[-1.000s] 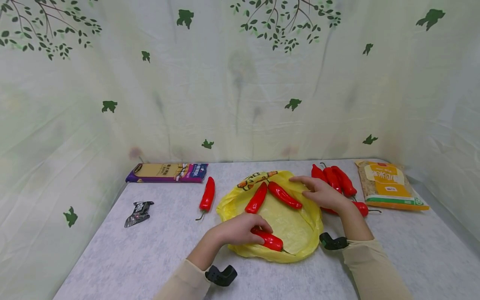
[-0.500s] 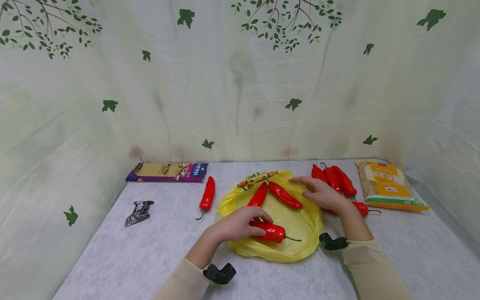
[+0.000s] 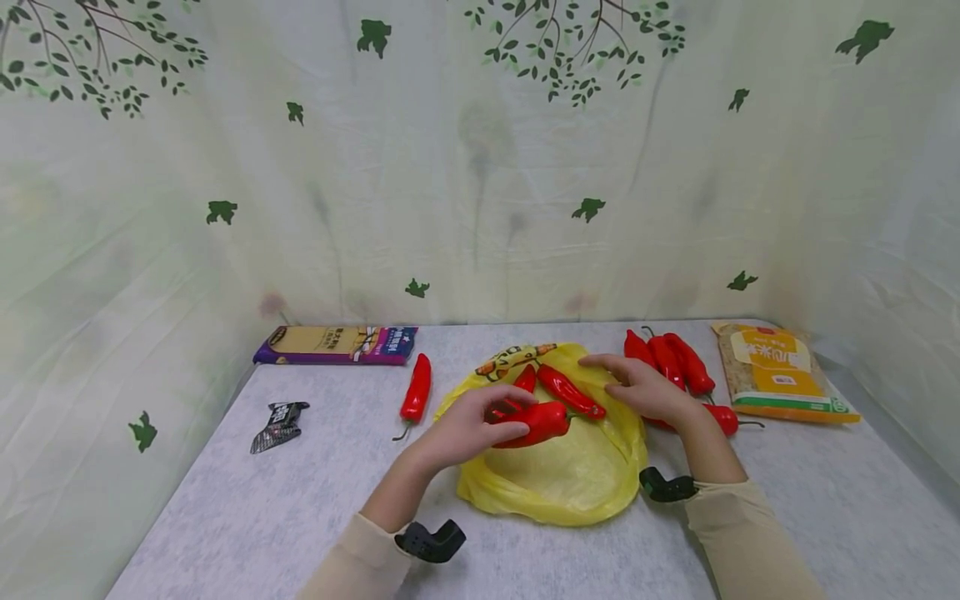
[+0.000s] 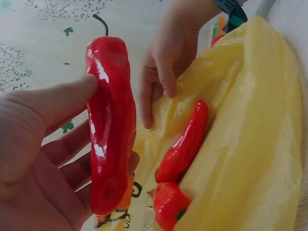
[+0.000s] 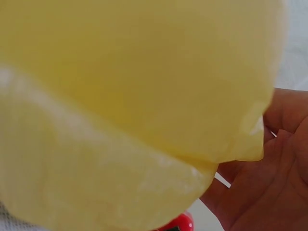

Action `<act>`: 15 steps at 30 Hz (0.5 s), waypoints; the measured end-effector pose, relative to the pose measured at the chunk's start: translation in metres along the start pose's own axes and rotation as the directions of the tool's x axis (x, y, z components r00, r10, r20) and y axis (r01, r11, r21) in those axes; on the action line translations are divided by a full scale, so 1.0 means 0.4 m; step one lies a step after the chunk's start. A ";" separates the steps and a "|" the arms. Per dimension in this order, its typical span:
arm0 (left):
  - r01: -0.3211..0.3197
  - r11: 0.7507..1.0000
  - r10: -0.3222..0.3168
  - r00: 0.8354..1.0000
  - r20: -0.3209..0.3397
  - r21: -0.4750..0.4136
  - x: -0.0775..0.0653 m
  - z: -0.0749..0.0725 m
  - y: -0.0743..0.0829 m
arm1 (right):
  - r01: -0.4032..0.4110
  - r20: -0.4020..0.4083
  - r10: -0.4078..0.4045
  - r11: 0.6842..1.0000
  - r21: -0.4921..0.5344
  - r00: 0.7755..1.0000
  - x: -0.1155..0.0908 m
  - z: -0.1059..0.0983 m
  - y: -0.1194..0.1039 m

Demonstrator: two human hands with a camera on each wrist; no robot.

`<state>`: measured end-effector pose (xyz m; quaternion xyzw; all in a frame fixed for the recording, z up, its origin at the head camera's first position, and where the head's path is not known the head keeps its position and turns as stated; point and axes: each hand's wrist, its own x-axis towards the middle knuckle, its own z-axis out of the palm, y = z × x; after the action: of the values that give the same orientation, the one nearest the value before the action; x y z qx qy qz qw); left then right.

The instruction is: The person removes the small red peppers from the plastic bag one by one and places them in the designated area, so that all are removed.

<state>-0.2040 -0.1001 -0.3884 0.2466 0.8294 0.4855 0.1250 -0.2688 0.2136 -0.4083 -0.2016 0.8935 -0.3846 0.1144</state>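
My left hand (image 3: pixel 472 425) grips a red pepper (image 3: pixel 543 423) over the mouth of a yellow plastic bag (image 3: pixel 555 500). In the left wrist view the held pepper (image 4: pixel 111 125) has its dark stem up, with the thumb on one side and fingers behind. Two more red peppers lie in the bag, one (image 3: pixel 572 393) at the far side and one (image 3: pixel 527 380) partly covered by my left hand. My right hand (image 3: pixel 648 387) reaches over the bag's right rim with loosely extended fingers touching the plastic; the bag (image 5: pixel 144 86) hides those fingertips in the right wrist view.
One red pepper (image 3: pixel 416 390) lies left of the bag. Several peppers (image 3: pixel 690 367) lie behind my right forearm, beside an orange grain packet (image 3: pixel 780 371). At the back left is a purple and tan package (image 3: pixel 337 346); a small black wrapper (image 3: pixel 279 427) lies nearer.
My left hand has lifted the pepper from the bag's near side and moved it up and away toward the far side. The right hand stays at the rim.
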 end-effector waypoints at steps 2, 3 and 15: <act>-0.004 0.999 0.003 1.000 -0.025 -0.032 -0.003 -0.010 0.004 | 0.003 -0.001 -0.003 1.000 -0.003 1.000 0.001 0.000 0.000; -0.006 0.999 0.004 0.999 -0.040 -0.046 -0.004 -0.016 0.006 | 0.005 -0.002 -0.005 1.000 -0.005 1.000 0.001 0.000 -0.002; -0.014 0.993 -0.009 0.983 -0.184 -0.120 -0.021 -0.081 0.013 | -0.008 0.005 0.008 1.000 0.002 1.000 0.001 0.002 -0.001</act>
<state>-0.2098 -0.1267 -0.3681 0.1935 0.8063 0.5556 0.0616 -0.2688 0.2128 -0.4086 -0.1988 0.8936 -0.3845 0.1186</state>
